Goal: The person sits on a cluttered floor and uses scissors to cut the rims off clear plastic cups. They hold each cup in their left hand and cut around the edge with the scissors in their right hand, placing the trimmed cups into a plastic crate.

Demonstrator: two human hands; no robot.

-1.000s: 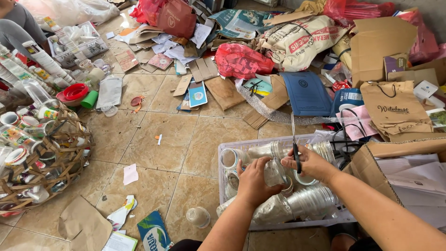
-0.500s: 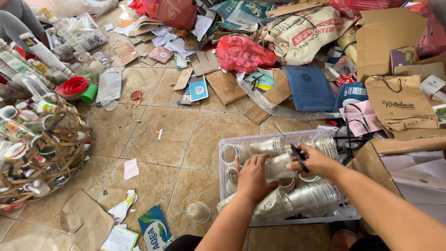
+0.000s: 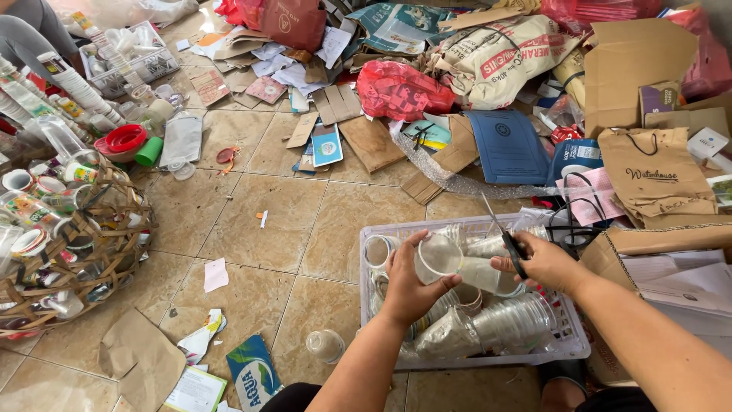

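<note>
Left hand [image 3: 408, 286] clamped on clear cup [image 3: 457, 263] | right hand [image 3: 537, 259] gripping scissors [image 3: 507, 240] | risk: blades near left fingers, thin cup may slip or crush over crate [image 3: 572, 347]

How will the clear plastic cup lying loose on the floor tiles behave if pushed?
The clear plastic cup lies on its side on smooth tile, so it would probably roll in a curve. It looks thin and empty: likely very light and easily crushed.

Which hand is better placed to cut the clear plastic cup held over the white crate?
Right. The right hand already holds the scissors beside the clear plastic cup, while the left hand grips the cup's rim end, steadying it over the white crate.
</note>
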